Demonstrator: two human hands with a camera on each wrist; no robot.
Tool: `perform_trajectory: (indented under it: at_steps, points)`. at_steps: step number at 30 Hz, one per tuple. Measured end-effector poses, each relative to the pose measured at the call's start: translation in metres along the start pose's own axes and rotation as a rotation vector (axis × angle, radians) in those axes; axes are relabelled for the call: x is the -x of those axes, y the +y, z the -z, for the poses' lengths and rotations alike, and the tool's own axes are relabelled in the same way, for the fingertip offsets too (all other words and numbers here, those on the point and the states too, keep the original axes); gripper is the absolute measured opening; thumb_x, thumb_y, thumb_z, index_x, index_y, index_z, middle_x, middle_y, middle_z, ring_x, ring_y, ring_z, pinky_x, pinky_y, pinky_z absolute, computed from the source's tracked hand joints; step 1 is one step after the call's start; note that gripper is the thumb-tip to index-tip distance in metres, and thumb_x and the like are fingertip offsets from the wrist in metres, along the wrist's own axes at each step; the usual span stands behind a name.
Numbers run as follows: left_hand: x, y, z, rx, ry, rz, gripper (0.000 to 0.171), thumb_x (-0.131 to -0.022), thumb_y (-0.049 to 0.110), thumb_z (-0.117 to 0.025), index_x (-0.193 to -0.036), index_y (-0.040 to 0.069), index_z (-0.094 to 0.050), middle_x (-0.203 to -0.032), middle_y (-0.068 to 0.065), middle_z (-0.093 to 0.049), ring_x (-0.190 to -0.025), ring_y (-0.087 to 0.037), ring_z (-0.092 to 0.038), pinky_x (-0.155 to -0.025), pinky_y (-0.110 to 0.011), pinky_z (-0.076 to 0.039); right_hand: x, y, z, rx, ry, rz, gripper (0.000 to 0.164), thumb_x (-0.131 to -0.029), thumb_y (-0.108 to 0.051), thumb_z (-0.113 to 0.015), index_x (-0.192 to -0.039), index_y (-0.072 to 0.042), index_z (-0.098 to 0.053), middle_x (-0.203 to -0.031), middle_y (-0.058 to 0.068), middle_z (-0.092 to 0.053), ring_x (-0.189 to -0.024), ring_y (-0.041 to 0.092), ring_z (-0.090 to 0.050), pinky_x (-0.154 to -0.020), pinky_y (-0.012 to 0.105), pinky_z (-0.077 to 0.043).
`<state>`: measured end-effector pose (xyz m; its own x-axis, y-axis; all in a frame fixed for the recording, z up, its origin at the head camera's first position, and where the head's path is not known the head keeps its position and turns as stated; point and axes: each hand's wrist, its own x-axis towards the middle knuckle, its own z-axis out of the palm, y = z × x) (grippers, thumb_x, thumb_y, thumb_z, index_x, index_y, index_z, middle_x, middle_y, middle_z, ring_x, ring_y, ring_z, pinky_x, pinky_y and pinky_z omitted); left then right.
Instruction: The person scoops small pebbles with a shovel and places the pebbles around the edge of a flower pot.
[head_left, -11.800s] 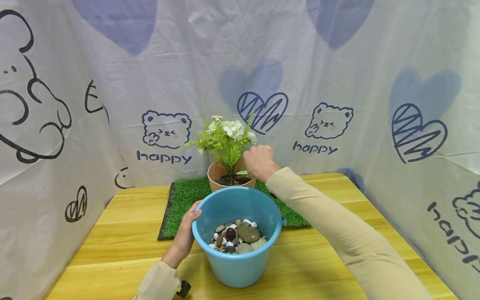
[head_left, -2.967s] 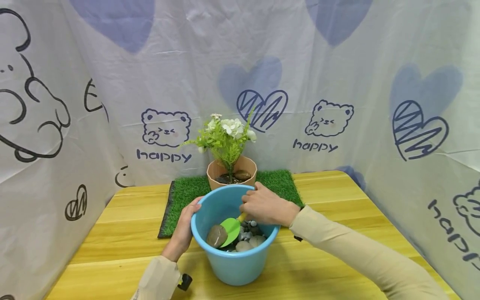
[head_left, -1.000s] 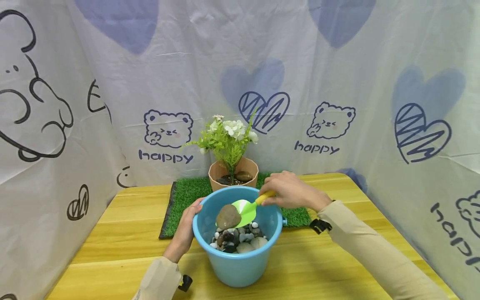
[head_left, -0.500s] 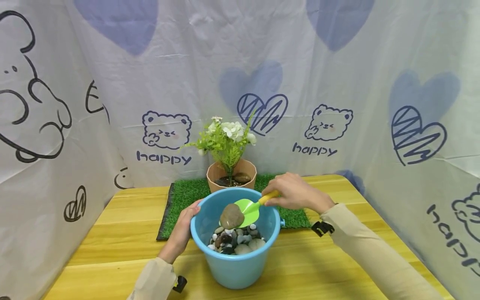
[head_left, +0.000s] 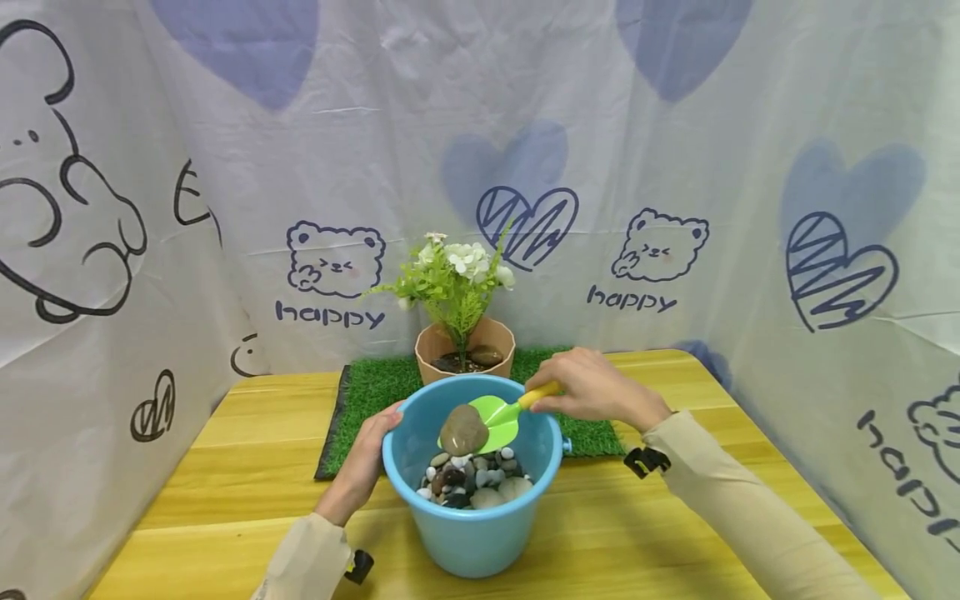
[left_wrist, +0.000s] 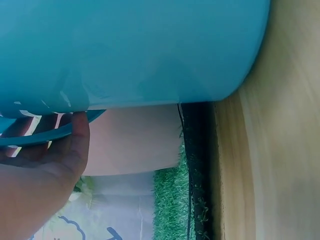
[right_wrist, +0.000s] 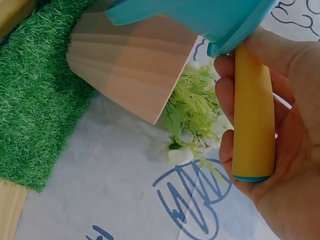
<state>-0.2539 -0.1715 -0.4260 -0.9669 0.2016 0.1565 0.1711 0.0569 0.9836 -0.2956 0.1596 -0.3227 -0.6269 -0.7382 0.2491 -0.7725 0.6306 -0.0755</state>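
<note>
A light-blue bucket stands on the table with many pebbles in its bottom. My left hand grips the bucket's left rim, the fingers inside and the thumb outside in the left wrist view. My right hand holds a small garden trowel by its yellow handle, fingers wrapped round it. The trowel's bright green blade tilts down to the left inside the bucket. A large grey-brown stone rests at the blade's end, above the pebbles.
Just behind the bucket, a peach flowerpot stands on a green turf mat. It holds a white-flowered plant and dark stones. A printed white curtain surrounds the wooden table at the back and sides.
Earlier my right hand was over the flowerpot, then lowered the trowel into the bucket. The large stone has risen off the pebbles on its blade; over the last half second it barely moves.
</note>
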Motion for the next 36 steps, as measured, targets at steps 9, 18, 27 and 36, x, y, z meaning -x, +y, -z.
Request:
perform_trajectory:
  at_steps: [9, 18, 27, 36]
  points:
    - [0.0007, 0.0043, 0.0003, 0.003, 0.014, 0.025, 0.048, -0.101, 0.038, -0.039, -0.136, 0.01, -0.056, -0.126, -0.02, -0.063, -0.107, -0.035, -0.065, -0.086, -0.044, -0.053, -0.0001, 0.0001, -0.0022, 0.007, 0.022, 0.0, 0.027, -0.084, -0.039, -0.073, -0.108, -0.025, -0.076, -0.098, -0.01, -0.073, -0.08, 0.004, -0.061, -0.071, 0.024, -0.048]
    - [0.001, 0.0028, 0.0024, -0.019, -0.025, 0.025, 0.049, -0.1, 0.039, -0.04, -0.139, 0.013, -0.053, -0.129, -0.02, -0.061, -0.109, -0.037, -0.064, -0.086, -0.043, -0.054, 0.001, 0.0034, -0.0068, -0.012, 0.029, -0.019, 0.028, -0.086, -0.038, -0.072, -0.109, -0.024, -0.076, -0.101, -0.01, -0.073, -0.085, 0.006, -0.064, -0.077, 0.03, -0.05]
    - [-0.0003, -0.0025, 0.0009, -0.02, -0.025, -0.03, 0.047, -0.101, 0.036, -0.038, -0.139, 0.012, -0.053, -0.13, -0.02, -0.06, -0.108, -0.036, -0.065, -0.086, -0.044, -0.054, 0.002, 0.0048, -0.0057, -0.038, 0.026, -0.015, 0.028, -0.086, -0.039, -0.072, -0.11, -0.026, -0.076, -0.102, -0.011, -0.073, -0.086, 0.006, -0.064, -0.078, 0.031, -0.049]
    - [-0.001, -0.0052, -0.003, -0.017, 0.016, -0.061, 0.046, -0.099, 0.033, -0.037, -0.131, 0.008, -0.058, -0.126, -0.02, -0.062, -0.105, -0.033, -0.064, -0.084, -0.041, -0.053, 0.0033, 0.0089, 0.0006, -0.051, 0.031, -0.044, 0.023, -0.084, -0.038, -0.074, -0.104, -0.027, -0.077, -0.09, -0.014, -0.069, -0.069, 0.002, -0.051, -0.066, 0.026, -0.042]
